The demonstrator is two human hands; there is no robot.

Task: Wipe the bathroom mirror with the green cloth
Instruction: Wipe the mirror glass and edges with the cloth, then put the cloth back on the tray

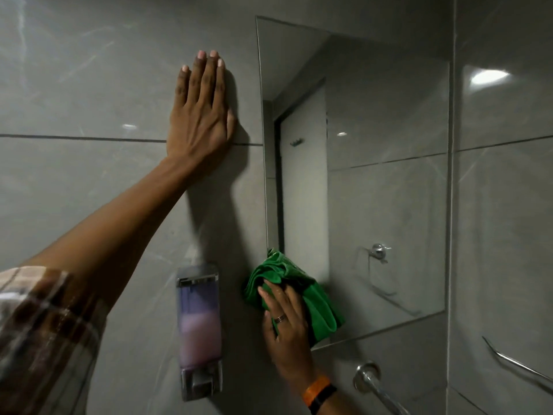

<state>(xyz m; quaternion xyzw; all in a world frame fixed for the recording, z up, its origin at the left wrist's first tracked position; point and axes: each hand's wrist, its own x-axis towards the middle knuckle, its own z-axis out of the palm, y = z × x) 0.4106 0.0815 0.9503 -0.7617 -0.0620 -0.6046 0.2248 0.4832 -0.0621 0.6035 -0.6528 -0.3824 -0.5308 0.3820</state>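
now green cloth at mirror corner

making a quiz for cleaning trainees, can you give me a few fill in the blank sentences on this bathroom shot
1. The right hand presses a cloth whose colour is ____.
2. The cloth sits at the mirror's lower ____ corner.
3. The left hand lies flat on the tiled ____, beside the mirror.
4. The soap dispenser holds a liquid that is ____ in colour.

Missing words: green; left; wall; pink
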